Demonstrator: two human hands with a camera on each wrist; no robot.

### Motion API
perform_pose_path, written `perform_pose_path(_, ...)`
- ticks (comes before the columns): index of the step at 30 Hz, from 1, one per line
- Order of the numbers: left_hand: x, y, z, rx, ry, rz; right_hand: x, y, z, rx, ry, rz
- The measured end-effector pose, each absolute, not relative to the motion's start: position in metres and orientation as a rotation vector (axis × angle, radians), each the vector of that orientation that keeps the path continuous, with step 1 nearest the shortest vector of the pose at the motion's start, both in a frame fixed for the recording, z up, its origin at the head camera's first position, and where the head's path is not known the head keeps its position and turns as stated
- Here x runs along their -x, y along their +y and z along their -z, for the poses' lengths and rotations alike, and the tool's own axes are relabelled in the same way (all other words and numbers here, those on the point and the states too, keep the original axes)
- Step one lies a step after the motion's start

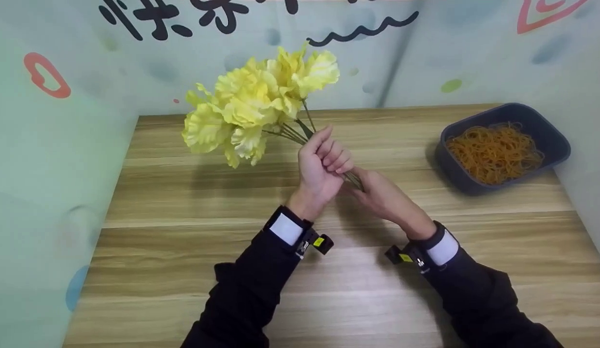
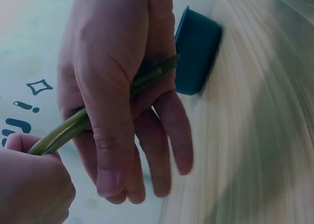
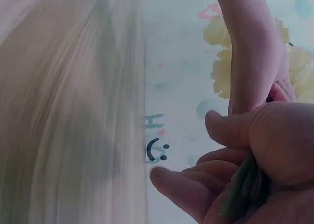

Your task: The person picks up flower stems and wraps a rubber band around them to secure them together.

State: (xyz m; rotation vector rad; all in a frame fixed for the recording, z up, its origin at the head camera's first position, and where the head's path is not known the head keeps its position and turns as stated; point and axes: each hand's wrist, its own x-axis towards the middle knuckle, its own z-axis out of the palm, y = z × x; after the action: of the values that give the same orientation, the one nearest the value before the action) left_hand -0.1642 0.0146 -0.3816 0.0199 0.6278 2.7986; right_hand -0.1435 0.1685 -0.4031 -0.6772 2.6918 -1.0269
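A bunch of yellow flowers point(image 1: 254, 99) is held above the table, its ruffled heads pointing to the far left. My left hand point(image 1: 324, 162) grips the stems in a fist below the blooms. Just under that fist, my right hand point(image 1: 389, 195) touches the lower ends of the stems. In the left wrist view the green stems point(image 2: 61, 134) come out of the left fist and run behind the right thumb, across the palm. The right fingers point(image 2: 153, 150) are extended and slightly spread. In the right wrist view the stem ends point(image 3: 240, 187) lie against the right palm, with thumb and fingers apart.
A dark blue plastic tub point(image 1: 553, 140) stands at the back right of the wooden table point(image 1: 193, 261). Thin orange-brown loops that look like rubber bands point(image 1: 495, 152) lie in it. Pale printed panels point(image 1: 450, 53) enclose the table at the back and both sides.
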Motion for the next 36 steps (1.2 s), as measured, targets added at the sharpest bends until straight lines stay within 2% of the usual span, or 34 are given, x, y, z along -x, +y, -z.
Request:
perform_pose_path(8,0.160,0.009,0.378,0.131,0.686,-2.899,0.139,0.168,0.395,0.723,2.736,0.824)
perform_pose_path(15,0.158,-0.002,0.377,0.375,0.579,-2.997,0.129,0.168,0.382,0.569,2.659,0.779)
perform_pose_path(18,0.156,-0.008,0.377,0.315,0.487,-3.035,0.124,0.168,0.380,0.619,2.729,0.706)
perform_pose_path(25,0.144,-0.016,0.373,-0.017,0.336,-3.034,0.110,0.172,0.375,0.893,3.052,0.507)
perform_pose_path(36,0.142,-0.029,0.364,0.002,0.233,-3.074,0.105,0.177,0.375,1.050,3.263,0.278)
